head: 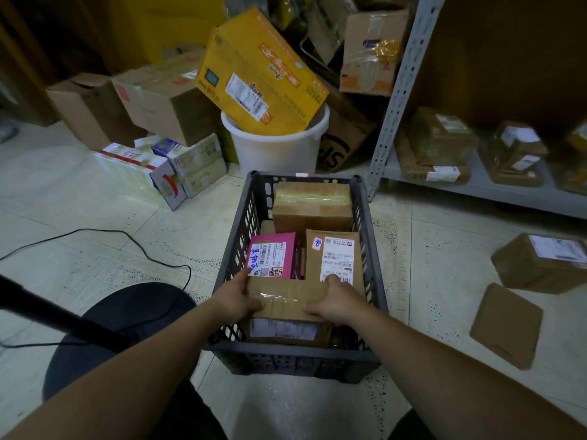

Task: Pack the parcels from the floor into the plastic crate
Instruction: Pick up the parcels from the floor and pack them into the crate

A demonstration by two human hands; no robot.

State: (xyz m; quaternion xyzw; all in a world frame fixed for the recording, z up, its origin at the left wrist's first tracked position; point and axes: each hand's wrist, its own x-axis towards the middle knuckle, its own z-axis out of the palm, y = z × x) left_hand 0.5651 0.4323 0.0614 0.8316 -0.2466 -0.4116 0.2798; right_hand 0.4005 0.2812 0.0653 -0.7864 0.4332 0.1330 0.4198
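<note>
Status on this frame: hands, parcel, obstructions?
Both gripping: left hand, right hand on brown parcel, crate near end. Ahead: pink parcel, close. Two floor parcels unpacked, right side.

crate [286, 357] 1 | parcels inside [313, 201] [273, 255] [333, 258] [286, 300] at least 4 | floor parcels [540, 262] [505, 325] 2 | hands [236, 300] [333, 304] 2 | bucket [276, 147] 1

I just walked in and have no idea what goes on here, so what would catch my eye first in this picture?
Dead centre, a dark plastic crate sits on the tiled floor, with the left grip and right grip holding a taped brown parcel over its near end. A pink parcel lies inside on the left. Behind, a big yellow box leans tilted in a white bucket.
</note>
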